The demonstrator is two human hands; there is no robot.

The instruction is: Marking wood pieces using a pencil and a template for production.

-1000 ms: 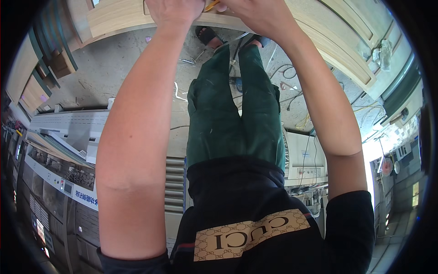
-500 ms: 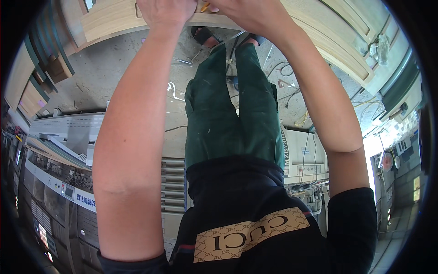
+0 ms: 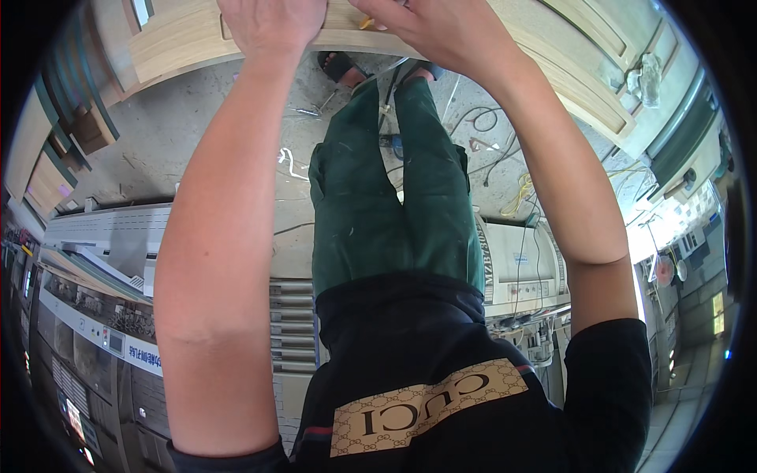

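A pale wooden panel [image 3: 185, 49] with a routed groove spans the top of the view. My left hand [image 3: 276, 27] rests on it, back of the hand up, with its fingers cut off by the top edge. To its right, my right hand [image 3: 441, 31] is bent over the same panel, with the thumb pointing toward the left hand. It is closed on a small orange-yellow object [image 3: 365, 24], of which only a short end shows under the fingers; its kind I cannot make out.
More grooved wooden panels [image 3: 595, 102] lie at the upper right, beside a crumpled clear plastic bag [image 3: 648, 83]. Dark-edged boards [image 3: 59, 150] stand at the left. Cables [image 3: 477, 118] and scraps lie on the concrete floor by my feet. Metal rollers [image 3: 293, 331] and machines are behind me.
The gap between my hands has widened a little, and the end of the orange-yellow object sits slightly lower in view. The whole view has shifted slightly.
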